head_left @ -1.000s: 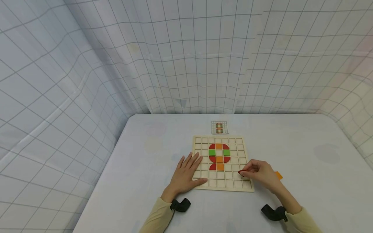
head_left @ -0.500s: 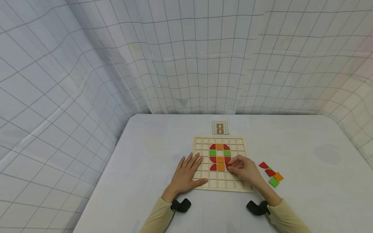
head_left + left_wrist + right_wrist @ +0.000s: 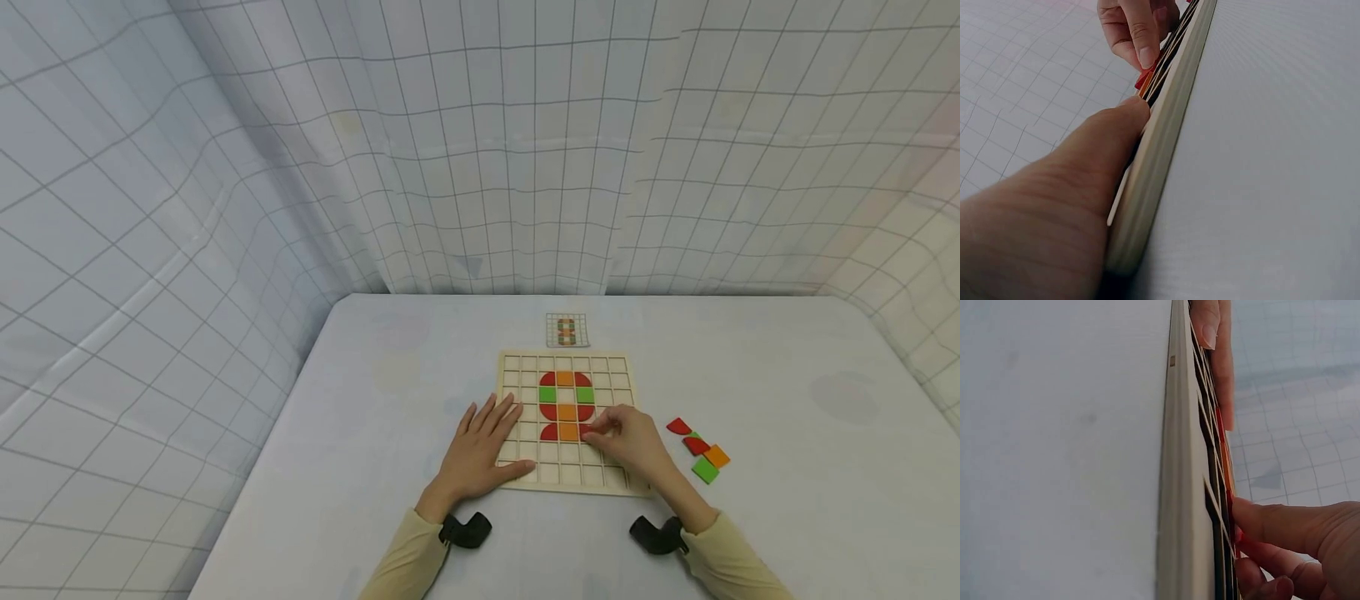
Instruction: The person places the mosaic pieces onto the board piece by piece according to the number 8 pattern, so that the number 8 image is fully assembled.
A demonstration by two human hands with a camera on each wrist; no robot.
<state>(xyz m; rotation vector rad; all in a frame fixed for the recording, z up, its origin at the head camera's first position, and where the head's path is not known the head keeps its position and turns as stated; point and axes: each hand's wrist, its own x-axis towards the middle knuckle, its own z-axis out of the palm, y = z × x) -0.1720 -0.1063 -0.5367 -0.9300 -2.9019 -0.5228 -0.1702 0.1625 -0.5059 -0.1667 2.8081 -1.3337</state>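
A wooden grid board (image 3: 624, 392) lies on the table, with red rounded tiles, orange squares (image 3: 565, 379) and green squares (image 3: 547, 394) set in its cells. My left hand (image 3: 474, 454) rests on the board's left side, fingers spread. Over the board, my right hand (image 3: 632, 439) pinches a red rounded tile (image 3: 585, 430) at the cell right of the lowest orange square. The right wrist view shows the thumb and fingers (image 3: 1272, 520) against this red tile (image 3: 1230, 506), down at the grid. Part of the tile is hidden by the fingertips.
A small pattern card (image 3: 567, 330) lies behind the board. To the right of the board are loose tiles: red rounded ones (image 3: 678, 427), an orange square (image 3: 717, 456) and green ones (image 3: 705, 470). A gridded white curtain (image 3: 495, 167) stands behind the table.
My right hand has moved left from the board's right edge with the red tile, then lowered it into the cell beside the orange square. My left hand has stayed put.
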